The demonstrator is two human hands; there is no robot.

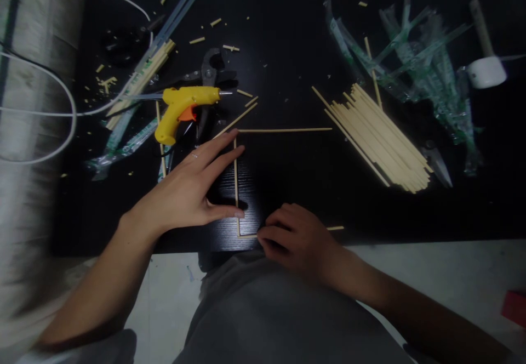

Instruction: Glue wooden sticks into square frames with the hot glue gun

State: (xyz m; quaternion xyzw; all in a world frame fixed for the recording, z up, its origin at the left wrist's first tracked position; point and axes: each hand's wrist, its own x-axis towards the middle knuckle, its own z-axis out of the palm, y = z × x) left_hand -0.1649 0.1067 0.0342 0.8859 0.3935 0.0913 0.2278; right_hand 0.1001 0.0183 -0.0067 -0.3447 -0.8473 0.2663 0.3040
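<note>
Three thin wooden sticks lie on the dark table as a three-sided frame with its right side open. My left hand [197, 183] is spread over the upright stick [236, 175], with fingertips near its far corner and the thumb on it near the close end. The far stick [283, 130] runs rightward from that corner. Along the table's front edge, my right hand [298, 240] has its fingers pinched on the near stick [247, 236], which shows on both sides of the hand. A yellow glue gun [187, 101] lies beyond my left hand.
A bundle of wooden sticks [382, 139] lies at right beside scissors [439, 164] and crumpled plastic wrappers [435, 57]. Pliers [210, 68], black-handled scissors [119, 43], more sticks [143, 81] and cut bits [197, 40] lie at far left. A white cable [72, 101] loops over the left edge.
</note>
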